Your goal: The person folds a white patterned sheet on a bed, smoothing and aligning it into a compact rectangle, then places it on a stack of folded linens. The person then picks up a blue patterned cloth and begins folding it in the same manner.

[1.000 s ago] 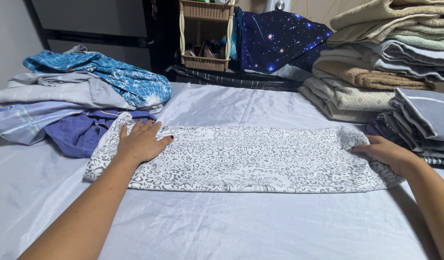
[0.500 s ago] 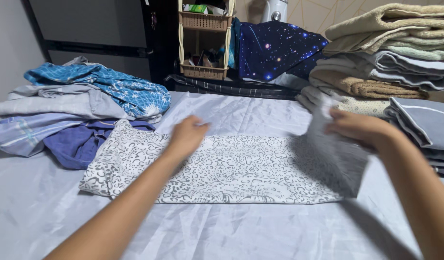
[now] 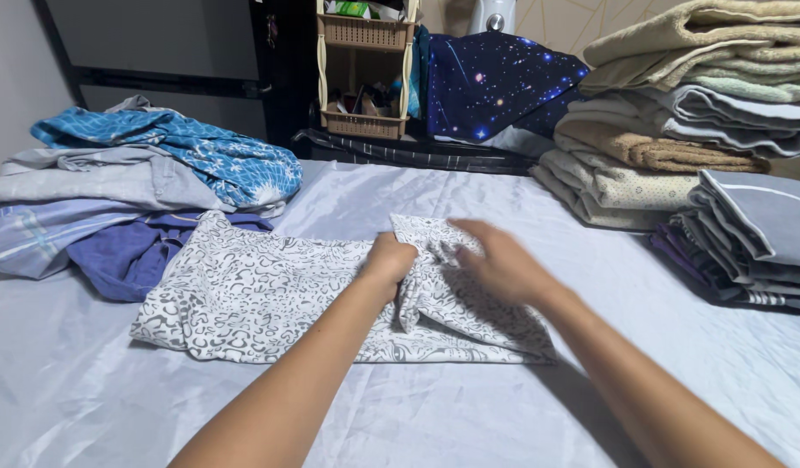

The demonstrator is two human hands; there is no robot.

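A white cloth with a grey leopard-like print (image 3: 244, 299) lies on the pale sheet-covered bed (image 3: 417, 416). Its right end is folded over toward the middle. My left hand (image 3: 389, 260) rests at the middle of the cloth, fingers curled on the fold line. My right hand (image 3: 495, 260) lies on the folded-over flap, fingers spread and blurred with motion, pressing it down next to my left hand.
A heap of unfolded blue and grey laundry (image 3: 140, 186) lies at the left. Stacks of folded towels and sheets (image 3: 677, 121) and grey folded linens (image 3: 755, 234) stand at the right. A wicker shelf (image 3: 365, 69) and star-print fabric (image 3: 495, 78) are behind the bed.
My right hand lifted the cloth's right end and carried it left, laying it over the middle. My left hand slid from the left end to the centre.
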